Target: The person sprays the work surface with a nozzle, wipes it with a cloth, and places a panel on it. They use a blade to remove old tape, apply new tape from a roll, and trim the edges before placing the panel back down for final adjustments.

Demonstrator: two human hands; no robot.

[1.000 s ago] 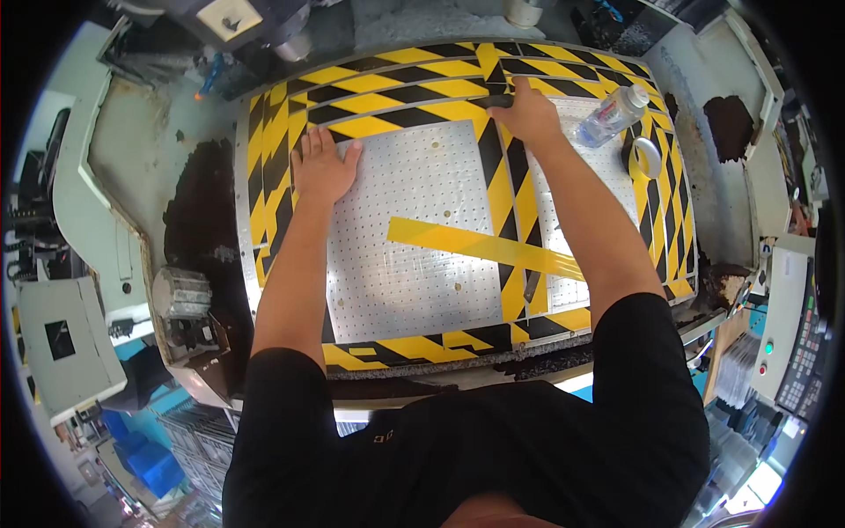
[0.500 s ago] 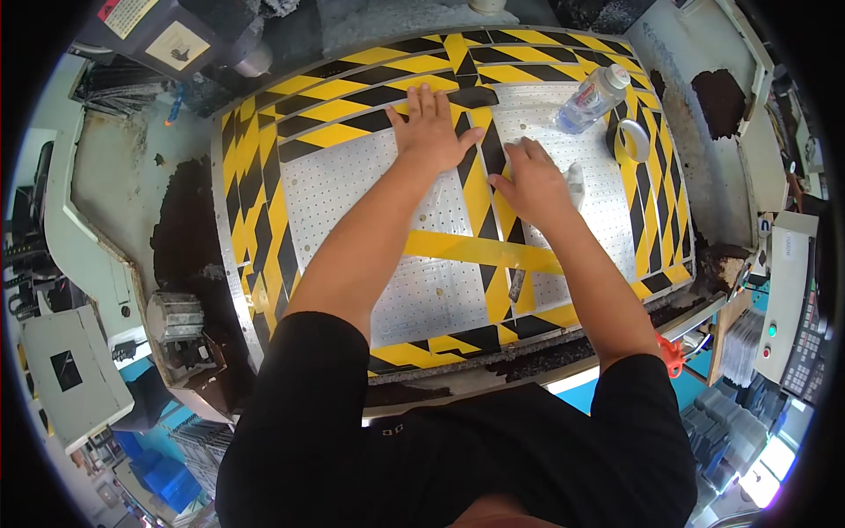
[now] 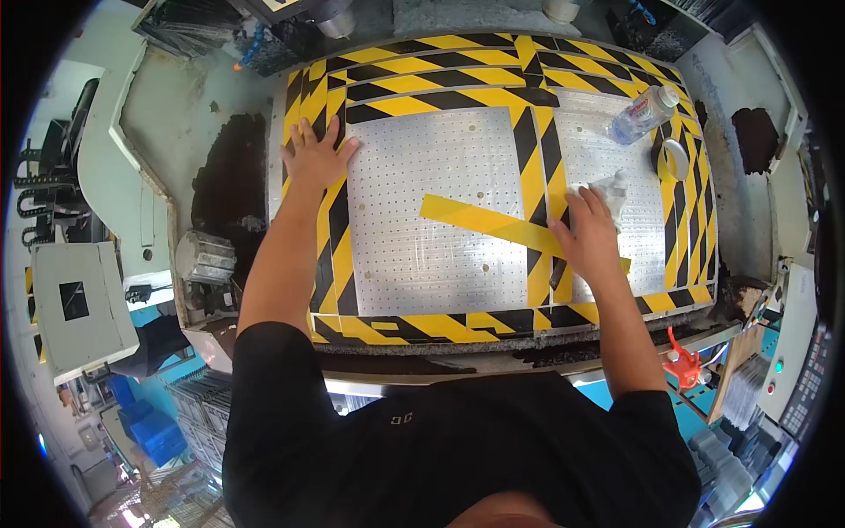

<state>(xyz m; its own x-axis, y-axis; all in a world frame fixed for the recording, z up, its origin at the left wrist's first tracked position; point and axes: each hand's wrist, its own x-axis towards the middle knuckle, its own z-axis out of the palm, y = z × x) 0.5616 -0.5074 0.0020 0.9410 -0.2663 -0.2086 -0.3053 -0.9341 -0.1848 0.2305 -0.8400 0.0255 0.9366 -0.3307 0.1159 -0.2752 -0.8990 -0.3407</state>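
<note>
A clear plastic bottle (image 3: 641,113) with a white cap and a pale label lies tilted on the perforated metal plate (image 3: 431,211) near its far right corner. Just beside it, toward the right edge, lies a roll of tape (image 3: 673,158). At the far right, a light control panel (image 3: 783,374) carries a green and a red round indicator. At the left, a pale grey box (image 3: 75,304) bears a small dark square label on its face.
</note>
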